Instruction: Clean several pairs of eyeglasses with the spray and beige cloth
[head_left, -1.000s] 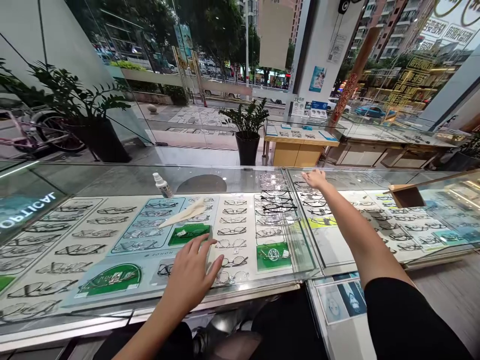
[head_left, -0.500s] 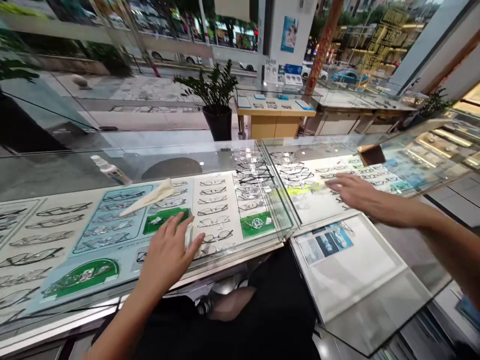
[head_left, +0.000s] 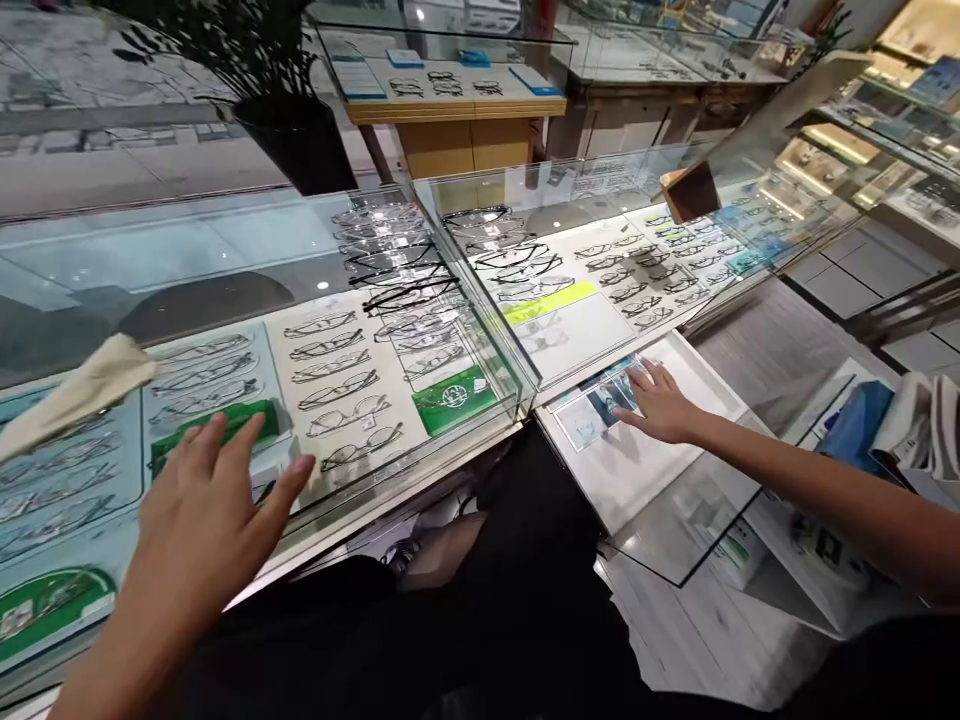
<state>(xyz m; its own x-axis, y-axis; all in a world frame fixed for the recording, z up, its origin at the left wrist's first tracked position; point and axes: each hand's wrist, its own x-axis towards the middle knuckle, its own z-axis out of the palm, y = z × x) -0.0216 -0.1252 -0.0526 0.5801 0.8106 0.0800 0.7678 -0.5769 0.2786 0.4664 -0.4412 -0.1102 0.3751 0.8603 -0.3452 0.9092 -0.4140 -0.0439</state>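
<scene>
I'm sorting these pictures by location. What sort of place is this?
Most likely a glasses shop: rows of glasses lie under a glass counter, and a display table behind it holds more pairs.

Glass-top display ctr [head_left: 405, 492] w/ beige cloth [head_left: 82, 390] on top, rows of specs [head_left: 409, 291] inside.

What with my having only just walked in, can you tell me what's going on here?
A person's left hand is spread over a glass display counter, by a green tray. The right hand is by printed pictures beside the counter. Neither appears to hold anything; contact is hard to tell. Eyeglasses lie in rows inside, and a pale cloth lies at the left.
</scene>
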